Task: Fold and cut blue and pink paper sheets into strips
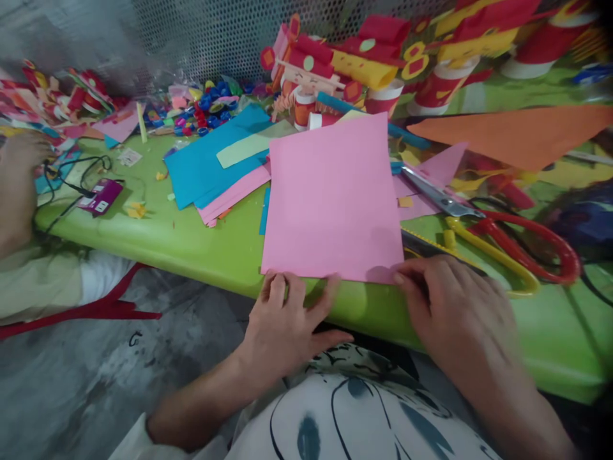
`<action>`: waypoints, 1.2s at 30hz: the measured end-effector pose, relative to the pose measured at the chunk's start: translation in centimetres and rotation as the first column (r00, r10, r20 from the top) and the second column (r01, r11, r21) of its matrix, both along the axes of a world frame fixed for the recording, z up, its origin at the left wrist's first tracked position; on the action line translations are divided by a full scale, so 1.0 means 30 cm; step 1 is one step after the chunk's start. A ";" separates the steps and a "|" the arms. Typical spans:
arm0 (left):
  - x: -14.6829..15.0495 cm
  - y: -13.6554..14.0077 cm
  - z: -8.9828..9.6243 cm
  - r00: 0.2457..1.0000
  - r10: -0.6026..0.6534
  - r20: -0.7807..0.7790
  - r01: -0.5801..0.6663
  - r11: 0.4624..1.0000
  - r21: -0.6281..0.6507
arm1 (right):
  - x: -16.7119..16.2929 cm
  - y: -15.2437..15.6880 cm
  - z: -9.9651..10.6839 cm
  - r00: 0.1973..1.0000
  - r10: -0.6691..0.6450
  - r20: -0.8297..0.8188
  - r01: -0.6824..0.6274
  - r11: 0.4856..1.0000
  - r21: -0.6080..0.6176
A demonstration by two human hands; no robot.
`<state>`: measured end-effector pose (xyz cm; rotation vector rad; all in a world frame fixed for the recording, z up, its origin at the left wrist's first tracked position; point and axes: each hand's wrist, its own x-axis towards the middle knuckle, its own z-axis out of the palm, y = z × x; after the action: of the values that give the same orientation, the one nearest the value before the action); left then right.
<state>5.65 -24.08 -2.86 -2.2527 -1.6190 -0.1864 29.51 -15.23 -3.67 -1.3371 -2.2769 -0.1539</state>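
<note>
A square pink sheet (330, 198) lies flat at the green table's front edge. My left hand (287, 313) rests its fingertips on the sheet's lower edge; its fingers are apart and the thumb stretches out below. At the sheet's lower right corner, the thumb and fingers of my right hand (454, 313) come together in a pinch. Just right of the paper lie scissors (498, 227) with red handles, and under them a yellow-handled tool (498, 262). Blue sheets (215, 160) and more pink paper (234, 195) are stacked to the left.
Paper figures on cups (440, 83) stand along a perforated metal panel (215, 38). Orange paper (517, 137) lies at the right. Colourful small pieces (205, 108) are heaped at the back. Another person's hand (22, 153) is at the far left, near a purple box (100, 196) with a cable.
</note>
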 end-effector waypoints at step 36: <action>-0.066 -0.026 -0.040 0.988 0.105 0.115 -0.118 0.986 0.115 | 0.044 0.006 -0.072 0.999 -0.018 -0.046 0.019 1.000 0.019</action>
<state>3.67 -24.87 -4.07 -2.0869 -1.7337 -0.3740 30.81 -15.04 -5.83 -1.3386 -2.2199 -0.1493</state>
